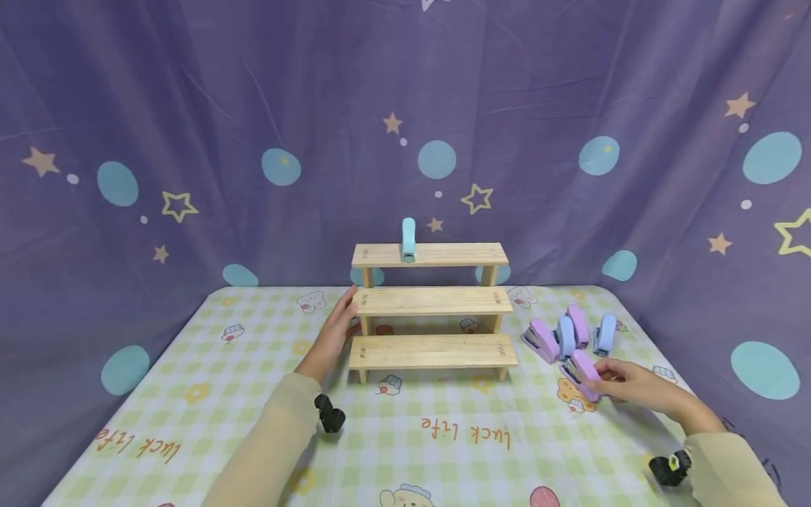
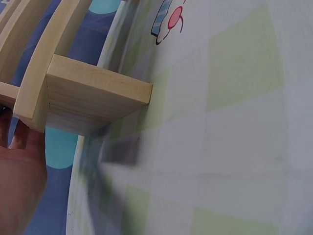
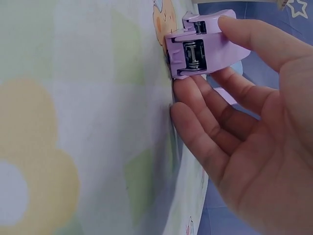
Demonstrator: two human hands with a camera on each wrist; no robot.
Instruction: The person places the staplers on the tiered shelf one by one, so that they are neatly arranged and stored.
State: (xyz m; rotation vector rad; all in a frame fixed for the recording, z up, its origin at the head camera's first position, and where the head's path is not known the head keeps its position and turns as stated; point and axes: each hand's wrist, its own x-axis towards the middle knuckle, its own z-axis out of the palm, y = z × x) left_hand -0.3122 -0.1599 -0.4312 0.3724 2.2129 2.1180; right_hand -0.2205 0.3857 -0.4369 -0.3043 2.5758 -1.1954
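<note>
My right hand (image 1: pixel 624 384) pinches a purple stapler (image 1: pixel 586 374) low over the right side of the table. In the right wrist view the thumb lies on the purple stapler (image 3: pixel 217 46), with fingers beneath it and its metal parts facing the camera. My left hand (image 1: pixel 332 338) holds the left end of a three-tier wooden shelf (image 1: pixel 434 352) at its middle board; in the left wrist view its fingers (image 2: pixel 34 144) go partly out of sight behind the wood. A teal stapler (image 1: pixel 408 241) stands on the top board, left of centre.
Beyond my right hand, more staplers stand grouped: purple ones (image 1: pixel 541 339) (image 1: pixel 577 325) and blue ones (image 1: pixel 565 338) (image 1: pixel 605 334). A checked cloth (image 1: pixel 241 394) with printed pictures covers the table. Behind it hangs a purple curtain (image 1: pixel 342 84) with stars and dots.
</note>
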